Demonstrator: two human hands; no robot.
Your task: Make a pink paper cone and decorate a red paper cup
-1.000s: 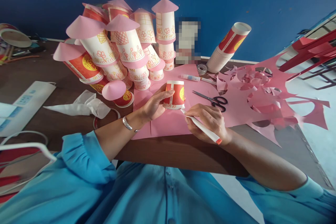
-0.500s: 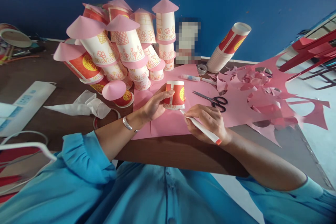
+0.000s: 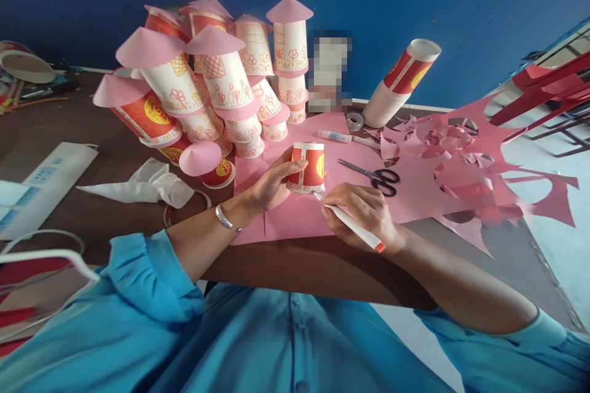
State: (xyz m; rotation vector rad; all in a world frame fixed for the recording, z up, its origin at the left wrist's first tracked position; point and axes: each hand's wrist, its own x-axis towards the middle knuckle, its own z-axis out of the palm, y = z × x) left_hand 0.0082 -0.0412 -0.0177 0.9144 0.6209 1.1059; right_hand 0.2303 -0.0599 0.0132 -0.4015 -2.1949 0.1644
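Note:
My left hand [image 3: 271, 183] is wrapped round an upside-down red and white paper cup [image 3: 310, 166] that stands on a pink paper sheet [image 3: 295, 212]. My right hand [image 3: 364, 212] grips a white marker with an orange end [image 3: 357, 228]; its tip touches the paper at the cup's lower right rim. Black-handled scissors [image 3: 375, 175] lie just beyond my right hand.
A heap of decorated cups with pink cone roofs [image 3: 216, 80] stands at the back left. A sleeve of stacked cups [image 3: 401, 83], a tape roll [image 3: 354, 121] and a glue tube [image 3: 335, 136] lie behind. Cut pink paper scraps [image 3: 465, 166] spread right. Crumpled plastic [image 3: 147, 184] lies left.
My right hand and the marker have crept slightly up and left along the cup's rim. The left hand and cup stay put.

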